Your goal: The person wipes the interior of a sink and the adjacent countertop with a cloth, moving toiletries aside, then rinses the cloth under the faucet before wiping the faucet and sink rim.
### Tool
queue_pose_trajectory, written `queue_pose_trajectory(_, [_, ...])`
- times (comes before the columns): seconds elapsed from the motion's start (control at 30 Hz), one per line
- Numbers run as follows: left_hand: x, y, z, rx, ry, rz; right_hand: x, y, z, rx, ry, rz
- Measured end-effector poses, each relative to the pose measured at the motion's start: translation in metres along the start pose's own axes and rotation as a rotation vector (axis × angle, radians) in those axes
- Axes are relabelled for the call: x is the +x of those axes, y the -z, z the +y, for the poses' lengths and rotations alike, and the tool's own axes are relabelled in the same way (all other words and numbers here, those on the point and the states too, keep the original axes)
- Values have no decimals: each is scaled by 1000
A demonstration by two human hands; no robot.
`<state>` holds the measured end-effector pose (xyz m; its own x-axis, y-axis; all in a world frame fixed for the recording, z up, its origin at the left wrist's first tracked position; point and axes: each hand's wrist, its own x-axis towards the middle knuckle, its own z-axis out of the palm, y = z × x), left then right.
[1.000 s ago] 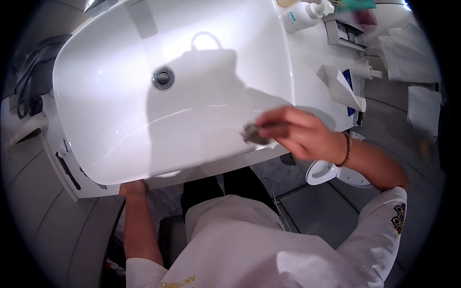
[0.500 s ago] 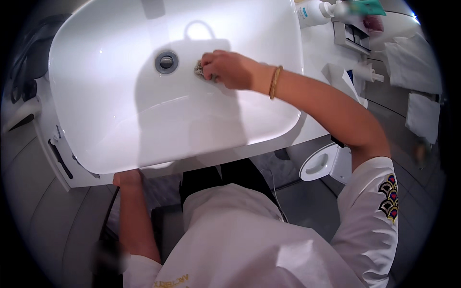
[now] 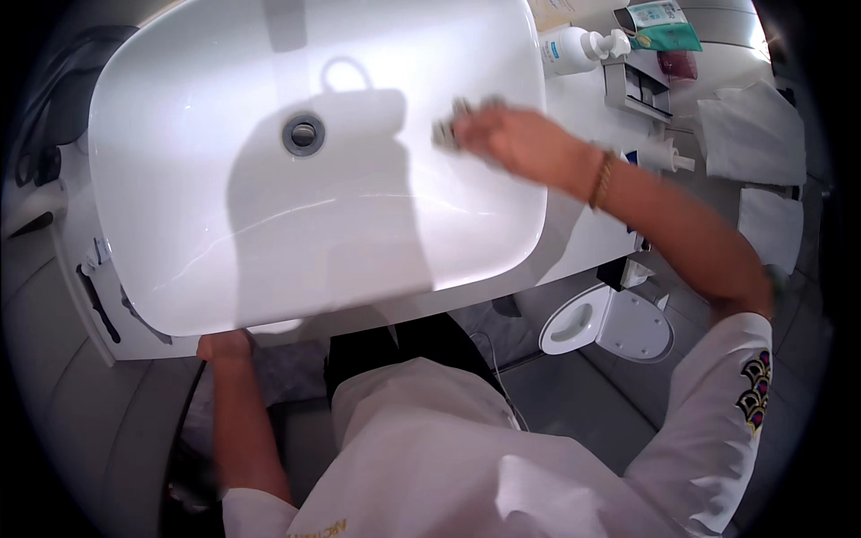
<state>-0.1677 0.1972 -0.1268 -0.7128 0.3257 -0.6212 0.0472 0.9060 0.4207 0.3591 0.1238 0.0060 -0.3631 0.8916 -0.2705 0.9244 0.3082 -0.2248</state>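
Note:
A large white wash basin (image 3: 179, 260) fills the upper middle, with a round metal drain (image 3: 303, 134) near its back. My right hand (image 3: 507, 139) is inside the basin on its right inner wall, closed on a small grey scrubbing pad (image 3: 448, 130) that is blurred by motion. My left hand (image 3: 224, 345) grips the front lower edge of the counter under the basin, its fingers hidden beneath the rim. A bracelet sits on my right wrist.
A white pump bottle (image 3: 578, 49) and a small rack with packets (image 3: 650, 63) stand on the counter at the back right. White towels (image 3: 749, 134) hang at the right. A white pedal bin with an open lid (image 3: 605, 325) stands on the grey floor.
My right hand has swept the pad from the basin's front right rim to beside the drain, then out to the right inner wall. My left hand has stayed on the counter edge.

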Motion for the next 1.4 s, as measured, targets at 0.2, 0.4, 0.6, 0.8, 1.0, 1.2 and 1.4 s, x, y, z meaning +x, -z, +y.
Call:
queue_pose_trajectory(0.2, [18, -2, -9, -142, 6, -89, 65, 14, 71, -343, -167, 334])
queue_pose_trajectory(0.4, [13, 5, -13, -169, -62, -90, -11, -21, -39, -55, 43, -144])
queue_pose_trajectory(0.6, [27, 2, -24, -138, -194, -31, 40, -11, 15, -468, 15, 32])
queue_pose_trajectory(0.8, [39, -3, -25, -169, -100, 10, 49, 4, 25, -299, -112, 80])
queue_pose_trajectory(1.0, [44, -14, -7, -38, 179, 272, -17, 19, -6, -251, -74, 136])
queue_pose_trajectory(1.2, [91, -22, -25, -18, 356, 447, -32, 26, -24, 190, -533, 847])
queue_pose_trajectory(1.4, [133, 18, -56, 344, -150, 34, -25, -7, -25, 200, -438, 622])
